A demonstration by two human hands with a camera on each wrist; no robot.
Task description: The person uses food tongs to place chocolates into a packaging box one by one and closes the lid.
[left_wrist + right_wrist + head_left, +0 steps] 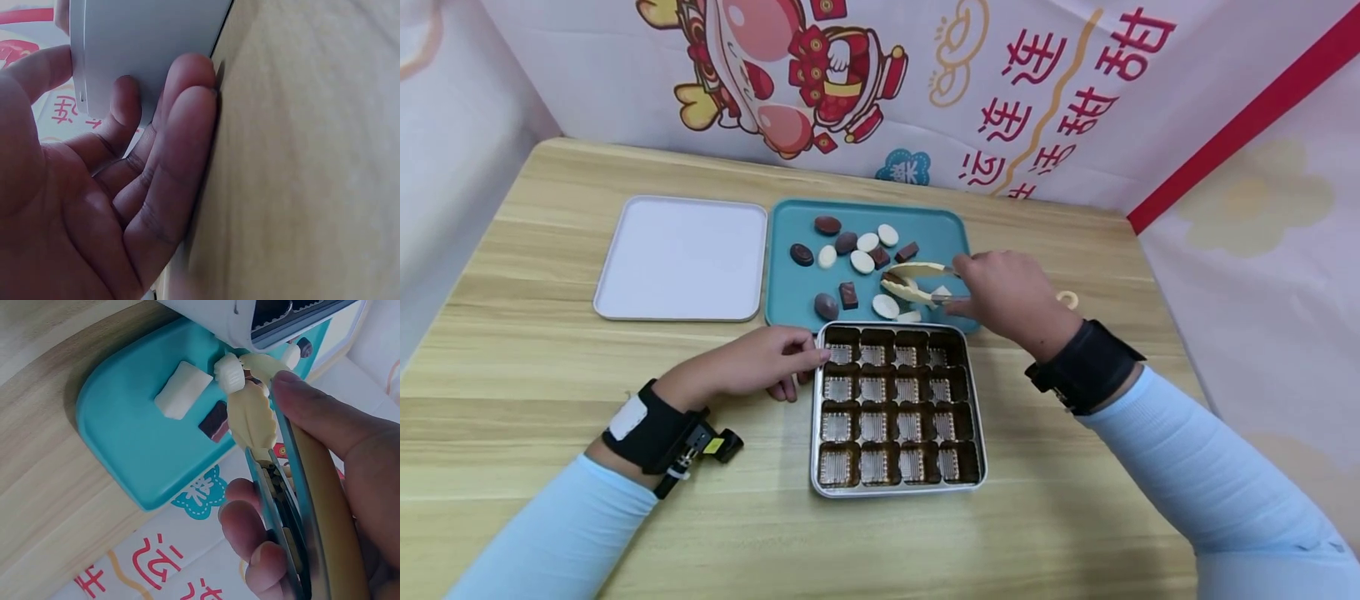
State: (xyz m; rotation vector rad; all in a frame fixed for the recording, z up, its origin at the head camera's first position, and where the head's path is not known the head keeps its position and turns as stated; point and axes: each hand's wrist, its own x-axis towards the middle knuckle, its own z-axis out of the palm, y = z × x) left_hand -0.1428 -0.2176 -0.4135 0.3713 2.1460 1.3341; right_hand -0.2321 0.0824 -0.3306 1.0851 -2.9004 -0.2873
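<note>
My left hand (748,358) holds the upper left edge of a square metal tin (815,425). Its thumb lies over the rim and the other fingers touch the outer wall (150,37). The tin has a brown divided insert (891,408), whose several compartments look empty. In my right hand (1007,292) are cream-tipped metal tongs (250,419), their tips low over the teal tray (782,292). Between the tips shows a brown chocolate (891,277); whether it is pinched I cannot tell. White chocolates (885,307) and dark ones (826,306) lie scattered on the tray.
A white tray (681,258) sits left of the teal one on the wooden table (715,533). The tin stands close against the teal tray's front edge. Behind the table hangs a printed cloth (1060,92).
</note>
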